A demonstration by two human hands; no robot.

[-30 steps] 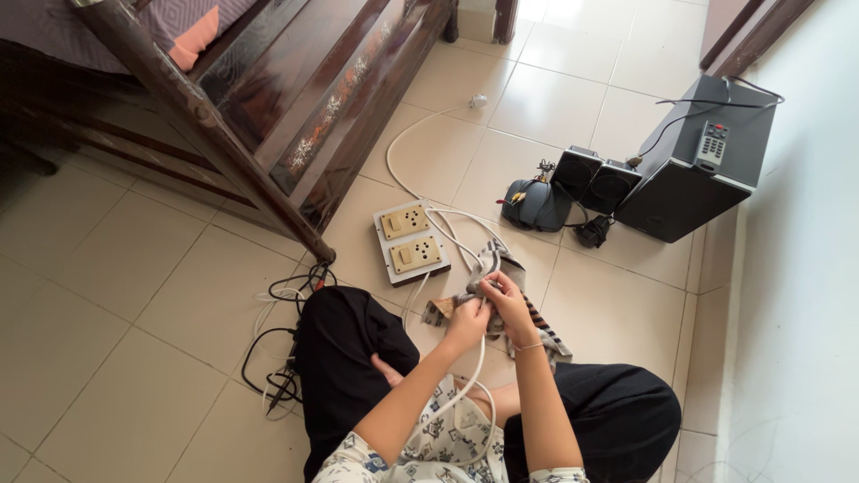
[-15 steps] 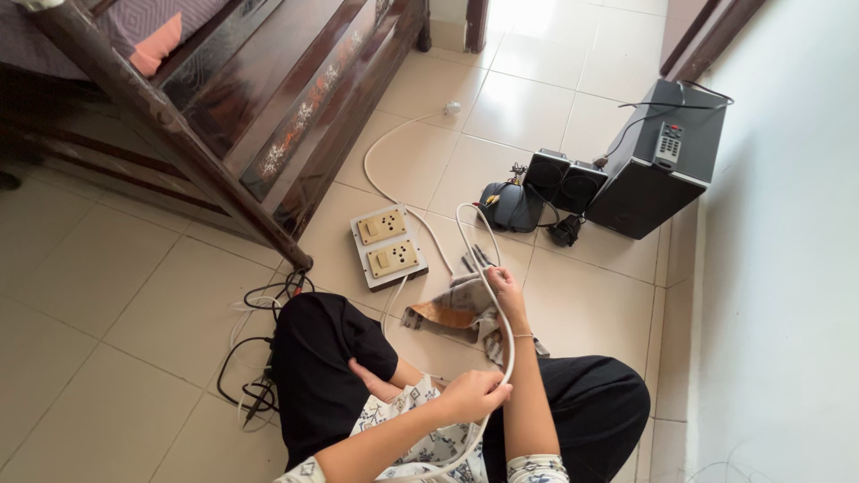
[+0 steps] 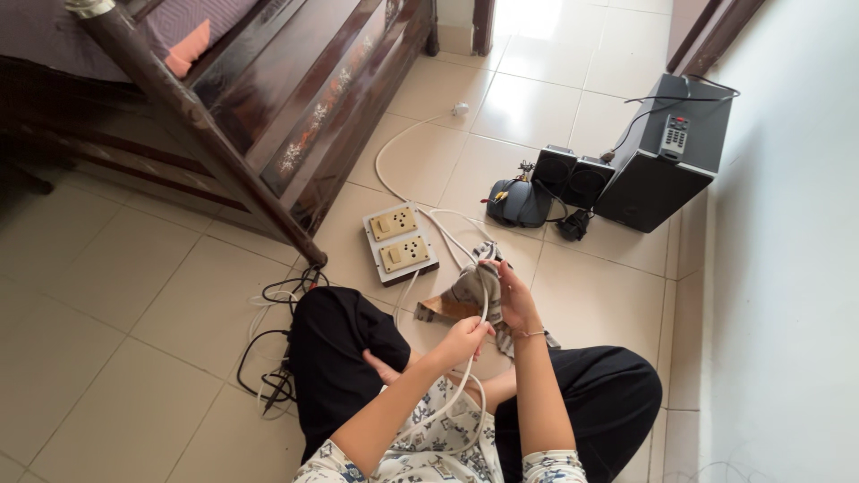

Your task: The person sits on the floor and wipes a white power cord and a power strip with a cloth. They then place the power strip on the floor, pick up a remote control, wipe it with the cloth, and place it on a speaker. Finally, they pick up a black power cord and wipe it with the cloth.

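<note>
I sit cross-legged on a tiled floor. My left hand [image 3: 464, 341] grips a white cable [image 3: 484, 309] that runs up from my lap. My right hand [image 3: 512, 292] holds a patterned cloth [image 3: 461, 293] wrapped around the same cable a little higher. The cable continues to a white extension board [image 3: 400, 241] with two beige sockets, lying on the floor just ahead of my left knee.
A dark wooden bed frame [image 3: 268, 116] fills the upper left. Two small speakers [image 3: 571, 175], a dark round device [image 3: 517, 202] and a black box [image 3: 667, 168] with a remote [image 3: 674, 137] on top stand by the right wall. Black wires [image 3: 277, 340] lie at my left.
My left hand, low near my lap half a second ago, has slid up the cable toward the cloth. The right hand stays on the cloth and cable.
</note>
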